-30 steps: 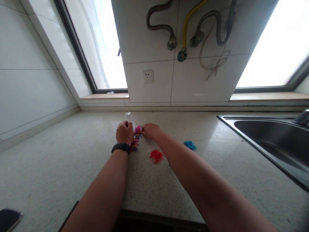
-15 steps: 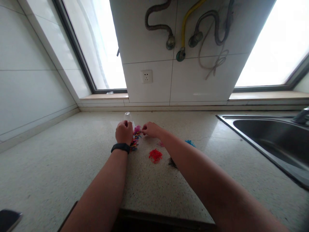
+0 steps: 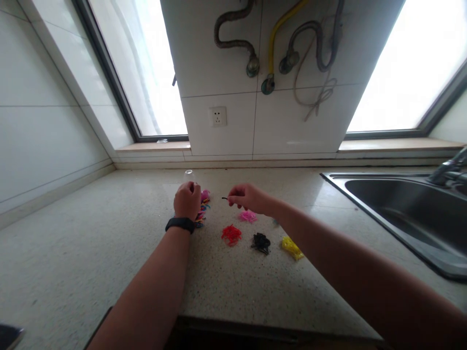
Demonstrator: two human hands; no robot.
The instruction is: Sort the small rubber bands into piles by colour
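Observation:
My right hand [image 3: 246, 198] pinches a thin black rubber band [image 3: 224, 198] above the counter. My left hand [image 3: 187, 199] is closed beside a mixed-colour pile of rubber bands [image 3: 201, 214] and partly covers it; what its fingers hold, if anything, is hidden. A clear plastic cup [image 3: 188, 175] shows just behind the left hand. Sorted heaps of small bands lie nearer: a red heap [image 3: 231, 235], a pink heap [image 3: 248, 216], a black heap [image 3: 260, 242] and a yellow heap [image 3: 292, 248]. A blue heap [image 3: 276, 222] is mostly hidden by my right forearm.
The speckled counter [image 3: 109, 233] runs up to a tiled wall with a socket [image 3: 218, 116] and hoses above. A steel sink [image 3: 394, 214] with a tap [image 3: 450, 167] is at the right. A dark object [image 3: 9, 335] lies at the lower left corner.
My right hand has moved right, away from the mixed pile, with a black band in its fingers. The pink, black and yellow heaps show more. My left hand stays by the pile.

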